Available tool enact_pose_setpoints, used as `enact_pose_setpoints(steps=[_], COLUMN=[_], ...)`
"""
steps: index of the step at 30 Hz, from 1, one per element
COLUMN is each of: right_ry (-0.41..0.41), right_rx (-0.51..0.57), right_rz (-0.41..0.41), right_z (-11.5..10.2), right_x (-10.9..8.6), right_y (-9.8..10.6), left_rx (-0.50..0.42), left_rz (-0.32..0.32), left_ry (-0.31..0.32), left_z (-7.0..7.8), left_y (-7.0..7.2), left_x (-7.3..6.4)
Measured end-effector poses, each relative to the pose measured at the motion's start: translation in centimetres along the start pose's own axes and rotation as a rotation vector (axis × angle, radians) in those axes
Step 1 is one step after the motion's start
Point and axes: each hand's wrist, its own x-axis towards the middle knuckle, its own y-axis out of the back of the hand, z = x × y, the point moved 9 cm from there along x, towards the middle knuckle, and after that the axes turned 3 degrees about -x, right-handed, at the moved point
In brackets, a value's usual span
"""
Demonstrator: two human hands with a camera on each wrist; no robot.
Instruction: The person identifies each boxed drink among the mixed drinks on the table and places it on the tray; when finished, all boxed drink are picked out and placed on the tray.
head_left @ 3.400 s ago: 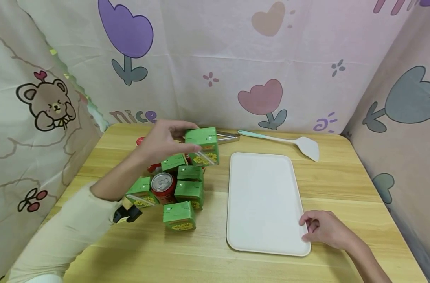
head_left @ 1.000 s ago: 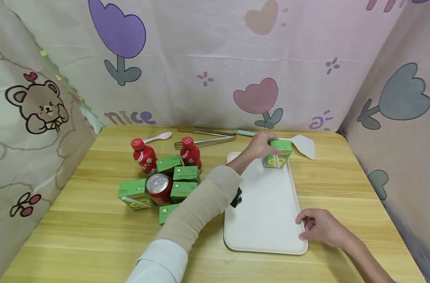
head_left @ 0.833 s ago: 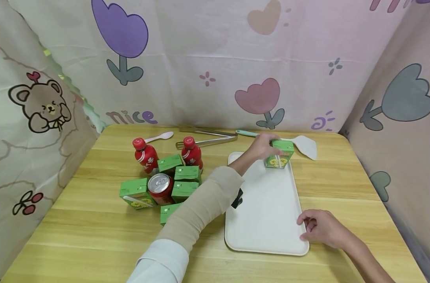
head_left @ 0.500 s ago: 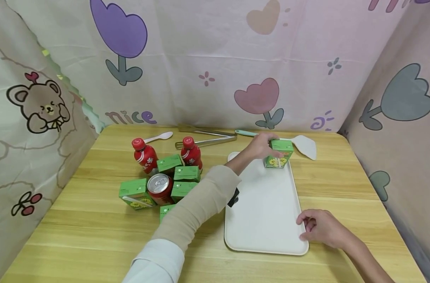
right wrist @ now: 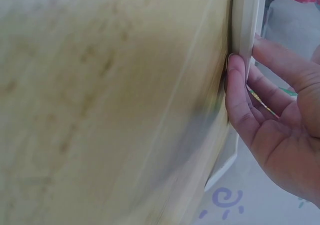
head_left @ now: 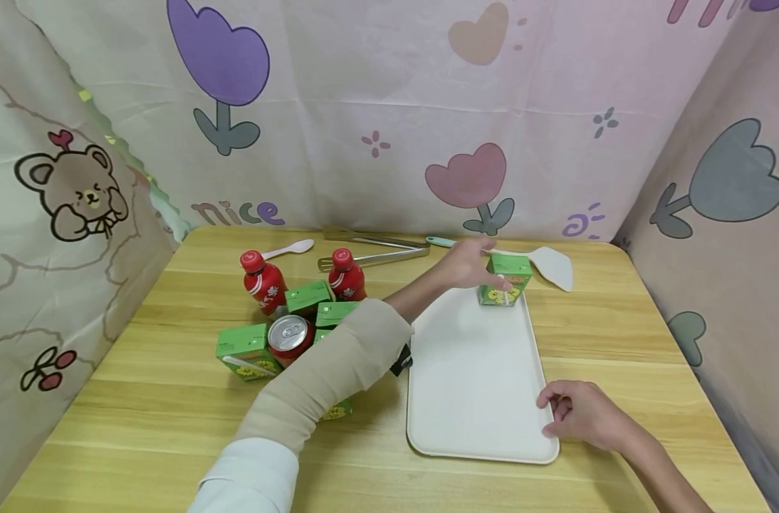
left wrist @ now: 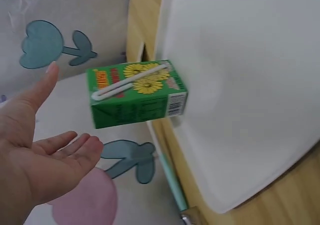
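A green juice box point(head_left: 508, 274) with yellow flowers and a white straw stands on the far right corner of the white tray point(head_left: 476, 385). My left hand point(head_left: 468, 265) is just left of the box. In the left wrist view the fingers and thumb of that hand point(left wrist: 47, 152) are spread, with a gap between them and the juice box point(left wrist: 137, 95). At the tray's near right edge, my right hand point(head_left: 584, 412) pinches the rim between thumb and fingers, as the right wrist view shows for the hand point(right wrist: 285, 120).
Left of the tray stand several more juice boxes point(head_left: 243, 345), a red can point(head_left: 290, 335) and two red bottles point(head_left: 265, 285), partly behind my left forearm. Metal tongs point(head_left: 389, 256), a pale spoon point(head_left: 297, 246) and a spatula point(head_left: 552, 267) lie along the back of the table.
My left hand carried the juice box from the group at left onto the tray's far right corner, then let go and drew slightly left. The right hand stays at the rim.
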Motion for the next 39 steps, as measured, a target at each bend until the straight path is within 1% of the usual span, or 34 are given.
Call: enact_pose_setpoints(steps=[5,11,14,19,23,26,27,29,31,34,39], right_ry=[0.007,-0.004,-0.024,-0.039,-0.028,-0.031,-0.031,-0.037,-0.035,-0.033,-0.037], right_rx=[-0.008,-0.009,-0.008,-0.016,-0.014,-0.010,-0.011,-0.011,-0.015,-0.012,-0.020], right_rz=[0.001,-0.006,-0.011,-0.011,-0.013,-0.014,-0.014,-0.013,-0.014,-0.015,-0.014], right_z=[-0.1,-0.1,0.1,0.2,0.1,0.2,0.2,0.3,0.3,0.3,0.3], right_x=[0.0,0.0,-0.1,-0.2,-0.2,-0.2,-0.2,-0.2,-0.1,-0.1,-0.1], right_y=[0.0,0.0,0.0,0.1,0.1,0.1,0.1,0.0,0.0,0.0,0.0], left_rx=[0.008,-0.038,-0.079,-0.123,-0.167,-0.189,-0.188,-0.165,-0.123,-0.041,0.034], left_rz=[-0.022,-0.026,-0.027,-0.013,0.021,0.056,0.066,0.089,0.109,0.135,0.171], left_ry=[-0.048,-0.146,-0.165,-0.133,-0.107,-0.109,-0.118,-0.131,-0.139,-0.113,-0.103], left_z=[1.1,2.1,2.0,1.0,-0.2,-1.1,-1.4,-2.0,-2.6,-3.8,-4.9], left_y=[1.3,3.4,4.4,6.1,7.6,8.4,8.5,8.8,8.9,8.9,8.9], left_x=[-1.8,-5.0,-6.8,-10.2,-13.2,-15.1,-15.8,-17.0,-18.2,-20.0,-22.3])
